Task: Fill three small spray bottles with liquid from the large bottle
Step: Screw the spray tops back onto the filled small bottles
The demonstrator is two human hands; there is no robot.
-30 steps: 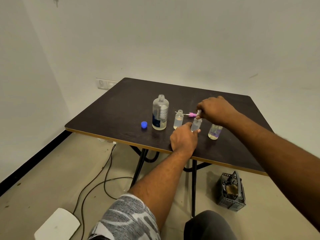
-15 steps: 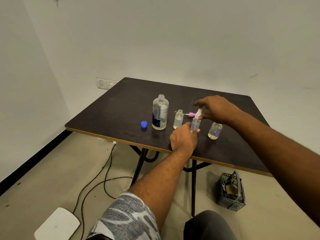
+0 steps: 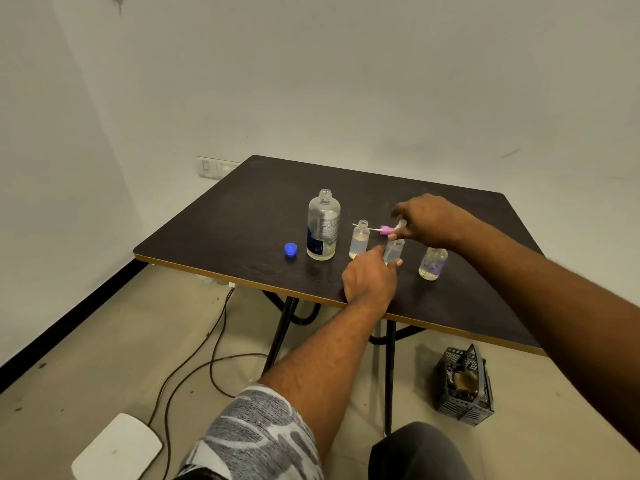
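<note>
The left hand (image 3: 370, 275) is gripping the middle small clear spray bottle (image 3: 393, 251) upright on the dark brown table (image 3: 242, 216), fingers closed round its base. The right hand (image 3: 420, 220) is hovering just above it, fingertips pinching a white spray cap (image 3: 401, 224); a pink pump head with its white tube (image 3: 381, 230) is lying beside it. All three small bottles are showing liquid: the open left one (image 3: 360, 239) partly filled, the right one (image 3: 432, 263) fuller. The tall clear large bottle (image 3: 322, 226) is standing uncapped, its blue cap (image 3: 291, 249) nearby. Filling looks mostly done; capping is what seems left.
</note>
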